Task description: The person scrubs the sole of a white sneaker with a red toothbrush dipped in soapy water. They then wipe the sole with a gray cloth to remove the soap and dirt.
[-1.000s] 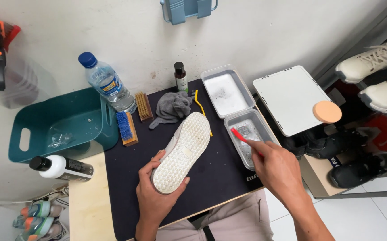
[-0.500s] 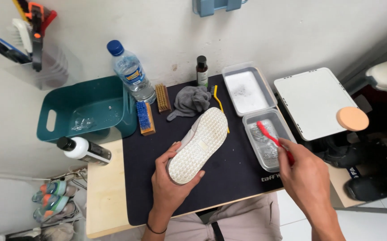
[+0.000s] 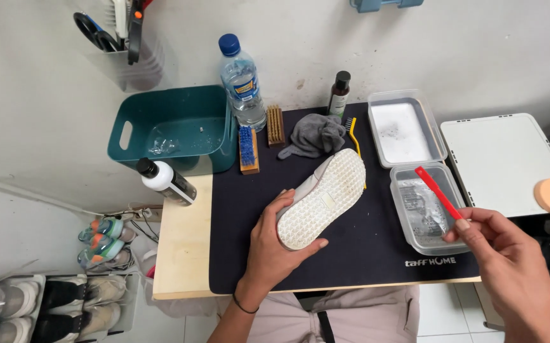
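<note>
the left hand (image 3: pixel 275 244) is gripping the white rubber-soled shoe (image 3: pixel 322 198), sole up, at the black mat's (image 3: pixel 376 248) centre. the right hand (image 3: pixel 510 254) is pinching a slim red-handled brush (image 3: pixel 437 192), now lifted slightly over the clear plastic tray (image 3: pixel 424 206) at three o'clock.

- Red brush (image 3: pixel 438 192): head is lying out of sight in the clear tray (image 3: pixel 447 238) beyond the right hand (image 3: pixel 503 251); handle end is disappearing inside the fingers.
- Shoe (image 3: pixel 322 197): upper is facing down, hidden; heel is being covered by the left hand (image 3: pixel 273 244).
- Wall holder (image 3: pixel 119 38), far beyond the left hand: top is being cut by the edge.
</note>
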